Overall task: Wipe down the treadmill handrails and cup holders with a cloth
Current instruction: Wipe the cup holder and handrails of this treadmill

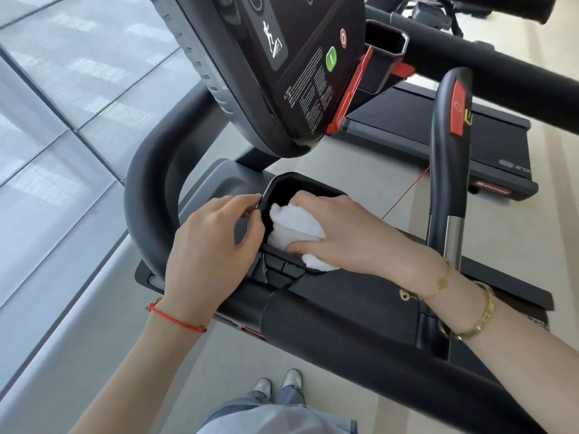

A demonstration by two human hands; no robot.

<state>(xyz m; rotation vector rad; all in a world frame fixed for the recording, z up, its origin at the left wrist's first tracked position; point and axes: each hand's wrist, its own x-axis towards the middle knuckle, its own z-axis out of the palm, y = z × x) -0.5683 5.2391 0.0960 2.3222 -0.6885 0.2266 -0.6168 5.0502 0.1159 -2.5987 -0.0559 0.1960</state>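
White cloth (296,228) sat bunched inside the cup holder (308,186), gripped by the right hand (344,230); left hand (216,242) pinched the rim. Advised: press into corners, sweep walls.

the cloth (296,228) is plain white, bunched in a black cup holder (300,183). the handrail (150,189) is matte black, and so is the console (282,73), which carries a green button (331,59), a red ring button (343,39), a white running figure (271,37) and fine white print. an orange-red trim strip (349,95) runs along its edge. the upright grip bar (449,145) is black with a red patch and a silver band. the left wrist wears a red cord bracelet (177,317), the right wrist gold bracelets (476,317). the floor (219,371) is pale beige, the jeans (275,411) light blue.
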